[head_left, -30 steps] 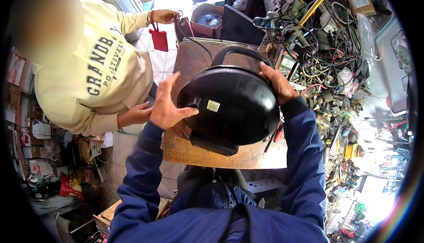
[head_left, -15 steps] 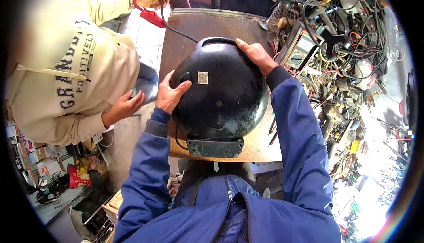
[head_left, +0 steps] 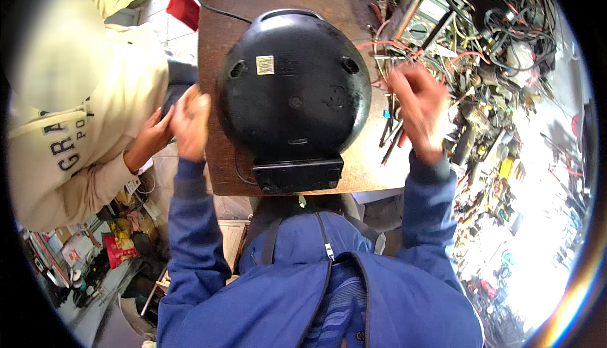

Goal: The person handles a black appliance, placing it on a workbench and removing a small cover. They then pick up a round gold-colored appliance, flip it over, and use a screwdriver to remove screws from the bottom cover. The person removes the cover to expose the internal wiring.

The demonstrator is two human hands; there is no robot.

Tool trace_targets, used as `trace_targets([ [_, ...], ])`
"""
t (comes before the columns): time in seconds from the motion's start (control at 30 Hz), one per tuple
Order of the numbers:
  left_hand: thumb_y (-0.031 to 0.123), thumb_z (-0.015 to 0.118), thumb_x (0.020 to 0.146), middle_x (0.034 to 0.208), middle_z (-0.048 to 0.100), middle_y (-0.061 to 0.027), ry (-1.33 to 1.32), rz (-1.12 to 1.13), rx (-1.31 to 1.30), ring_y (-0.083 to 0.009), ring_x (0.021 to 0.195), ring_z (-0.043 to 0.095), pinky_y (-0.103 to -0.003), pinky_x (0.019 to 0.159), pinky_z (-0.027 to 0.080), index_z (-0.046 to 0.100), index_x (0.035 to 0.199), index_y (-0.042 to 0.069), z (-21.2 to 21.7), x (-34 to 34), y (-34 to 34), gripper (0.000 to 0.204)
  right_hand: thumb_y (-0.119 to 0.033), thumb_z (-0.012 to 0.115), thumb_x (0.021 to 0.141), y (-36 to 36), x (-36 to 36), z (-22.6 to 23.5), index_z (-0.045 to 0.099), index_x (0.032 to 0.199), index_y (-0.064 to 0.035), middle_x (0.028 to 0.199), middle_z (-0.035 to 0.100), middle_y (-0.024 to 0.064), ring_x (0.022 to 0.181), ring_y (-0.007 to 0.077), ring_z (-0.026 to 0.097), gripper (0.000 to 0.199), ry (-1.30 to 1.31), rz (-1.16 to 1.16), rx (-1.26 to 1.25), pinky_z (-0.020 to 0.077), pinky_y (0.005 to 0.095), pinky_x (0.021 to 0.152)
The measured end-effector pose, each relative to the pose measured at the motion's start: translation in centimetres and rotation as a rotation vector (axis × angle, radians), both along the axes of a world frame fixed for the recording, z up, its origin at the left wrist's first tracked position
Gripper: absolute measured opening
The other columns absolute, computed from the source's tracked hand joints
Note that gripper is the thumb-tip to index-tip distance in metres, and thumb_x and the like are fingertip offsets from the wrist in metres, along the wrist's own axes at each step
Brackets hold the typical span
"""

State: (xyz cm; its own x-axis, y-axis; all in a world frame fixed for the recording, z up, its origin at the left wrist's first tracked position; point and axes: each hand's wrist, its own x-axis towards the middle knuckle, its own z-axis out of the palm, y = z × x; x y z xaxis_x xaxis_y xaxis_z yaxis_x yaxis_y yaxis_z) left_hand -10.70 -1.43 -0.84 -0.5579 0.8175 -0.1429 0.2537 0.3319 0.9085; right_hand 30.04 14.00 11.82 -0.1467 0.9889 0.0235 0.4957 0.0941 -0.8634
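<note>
A round black electric appliance (head_left: pixel 297 104), perhaps a rice cooker turned over, rests on the wooden table. It has a square printed label (head_left: pixel 265 65), two oval slots, a grip rim at the far side and a black box (head_left: pixel 297 174) at the near side. Both of my hands are off it. My left hand (head_left: pixel 190 123) hovers at the table's left edge, close to a co-worker's hand (head_left: pixel 148 139); its fingers are motion-smeared. My right hand (head_left: pixel 418 104) is raised right of the appliance, near several pens or slim tools (head_left: pixel 392 136). Its fingers look bent but are blurred.
A heap of wires, tools and parts (head_left: pixel 468 127) covers the right side, with a multimeter (head_left: pixel 425 19) at its far end. A co-worker in a cream hoodie (head_left: pixel 95 127) stands left, a red item (head_left: pixel 183 10) by the far hand. A black cord (head_left: pixel 224 13) runs behind the appliance.
Both my hands have let go of the appliance and drawn apart, left hand leftward, right hand rightward. The whole view has shifted, so the table sits higher and further left.
</note>
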Motion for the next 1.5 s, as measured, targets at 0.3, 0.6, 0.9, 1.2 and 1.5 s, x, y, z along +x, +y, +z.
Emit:
trace_targets([
  [0.3,0.0,0.07,0.091,0.102,0.072,-0.0113,0.215,-0.081,-0.14,-0.0207,0.094,0.069,-0.032,0.09,0.054,0.071,0.103,0.001,6.9,6.4,-15.2,0.012,-0.017,0.074,0.096,-29.2,13.5,-2.8,0.073,0.093,0.0037,0.069,0.064,0.0017,0.061,0.0095,0.056,0.021,-0.244,-0.472,-0.699,0.046,0.0292,0.057],
  [0.6,-0.001,0.075,0.082,0.114,0.071,-0.0153,0.375,-0.444,0.077,-0.0296,0.104,0.069,-0.038,0.093,0.055,0.071,0.102,0.001,9.7,14.7,-12.7,0.02,-0.013,0.073,0.099,-36.0,12.4,-5.1,0.071,0.097,0.0038,0.073,0.066,0.0004,0.063,0.0046,0.056,0.016,0.139,-0.587,-0.758,0.0452,0.024,0.057],
  [0.9,0.006,0.082,0.078,0.135,0.063,-0.0179,0.503,-0.505,0.014,-0.037,0.126,0.057,-0.045,0.109,0.046,0.066,0.126,0.003,10.4,14.4,-13.4,0.05,-0.012,0.072,0.099,-36.5,13.0,-5.6,0.072,0.098,0.0034,0.073,0.065,-0.0003,0.062,0.0039,0.054,0.015,0.198,-0.552,-0.723,0.042,0.023,0.055],
  [1.2,0.012,0.091,0.067,0.155,0.047,-0.0186,0.714,-0.637,-0.086,-0.0393,0.144,0.041,-0.048,0.121,0.036,0.046,0.151,0.004,9.7,15.6,-12.4,0.096,-0.011,0.074,0.095,-37.9,11.7,-6.1,0.075,0.101,0.0032,0.077,0.071,0.0026,0.069,0.0072,0.059,0.015,0.14,-0.483,-0.642,0.0502,0.0265,0.062],
  [1.5,0.008,0.091,0.063,0.143,0.052,-0.0222,0.775,-0.647,-0.085,-0.043,0.136,0.045,-0.051,0.116,0.039,0.054,0.143,0.002,8.5,15.5,-12.2,0.088,-0.018,0.072,0.095,-36.9,11.3,-2.3,0.072,0.104,0.0038,0.084,0.075,0.0199,0.075,0.0268,0.075,0.024,0.023,-0.401,-0.522,0.0575,0.0377,0.068],
])
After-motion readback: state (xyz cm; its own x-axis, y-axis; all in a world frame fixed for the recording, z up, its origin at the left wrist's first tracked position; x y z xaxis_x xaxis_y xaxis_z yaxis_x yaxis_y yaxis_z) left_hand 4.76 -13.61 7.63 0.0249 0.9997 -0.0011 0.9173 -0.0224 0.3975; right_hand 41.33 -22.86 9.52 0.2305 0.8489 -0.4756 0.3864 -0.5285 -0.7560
